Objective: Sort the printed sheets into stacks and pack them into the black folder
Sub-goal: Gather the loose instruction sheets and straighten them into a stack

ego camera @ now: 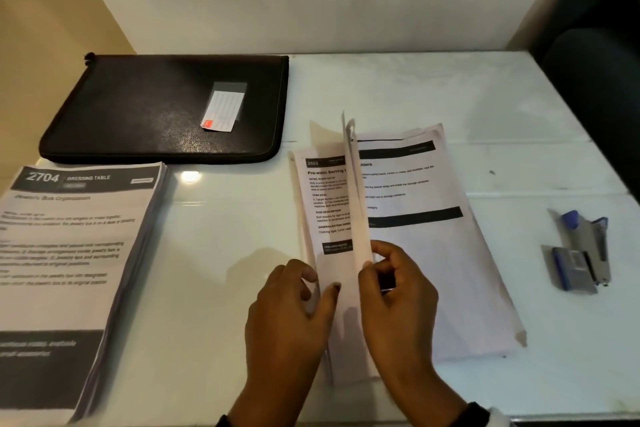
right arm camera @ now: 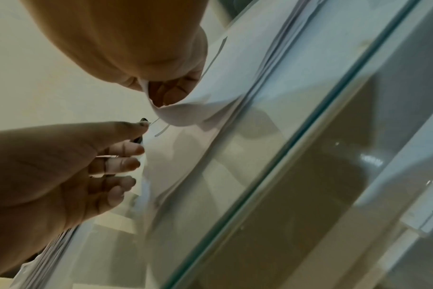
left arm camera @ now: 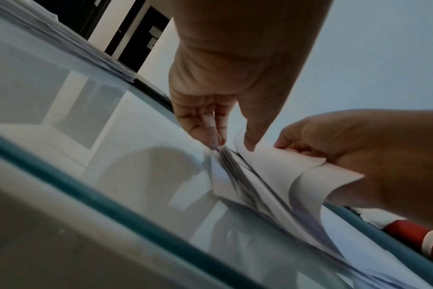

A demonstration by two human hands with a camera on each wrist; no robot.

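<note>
The black folder (ego camera: 166,107) lies zipped shut at the back left of the table. A thick stack of printed sheets (ego camera: 76,246) headed "2704" sits front left. A looser stack of sheets (ego camera: 426,239) lies in the middle. My right hand (ego camera: 372,262) pinches a few lifted sheets (ego camera: 353,191) by their near edge, so they stand nearly upright. My left hand (ego camera: 322,282) grips the sheets under them (ego camera: 325,204), thumb on top and fingers at the left edge. The left wrist view shows the curled sheets (left arm camera: 284,172); the right wrist view shows my right hand's pinch (right arm camera: 166,97).
A grey and blue stapler (ego camera: 581,250) lies open at the right of the glass-topped white table (ego camera: 225,236). A white wall closes off the back. A dark chair (ego camera: 595,97) stands at the far right. The table's front edge runs just under my wrists.
</note>
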